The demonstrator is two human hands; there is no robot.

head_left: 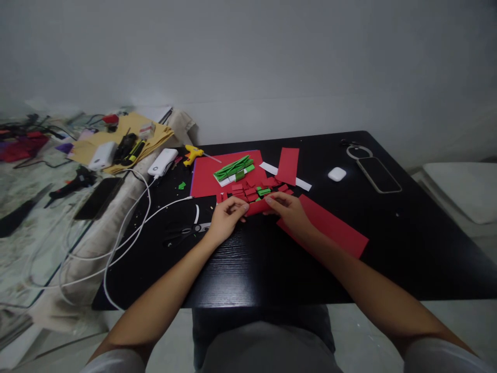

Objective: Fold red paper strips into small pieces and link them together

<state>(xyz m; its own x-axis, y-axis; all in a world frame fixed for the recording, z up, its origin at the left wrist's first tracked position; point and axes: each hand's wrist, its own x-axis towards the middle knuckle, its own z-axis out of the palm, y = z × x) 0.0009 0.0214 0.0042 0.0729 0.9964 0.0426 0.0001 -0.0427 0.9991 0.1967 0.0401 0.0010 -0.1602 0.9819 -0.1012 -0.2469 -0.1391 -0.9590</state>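
Note:
Between my two hands is a narrow folded strip of red paper (256, 207). My left hand (228, 216) pinches its left end, and my right hand (287, 210) grips the right end. Just beyond lie several small folded red paper pieces (248, 191) and a few green ones (264, 191). A large red sheet (334, 228) lies partly under my right forearm. Farther back, pleated green paper strips (233, 168) rest on a red sheet (202, 178). Another red paper rectangle (288, 163) overlaps a white strip (304, 184).
Scissors (200, 227) lie left of my left hand on the black table (240, 280). A yellow glue gun (193, 154) and white power bank (163, 161) with a cable stand at the back left. To the right are a white earbud case (337, 174) and a phone (378, 174).

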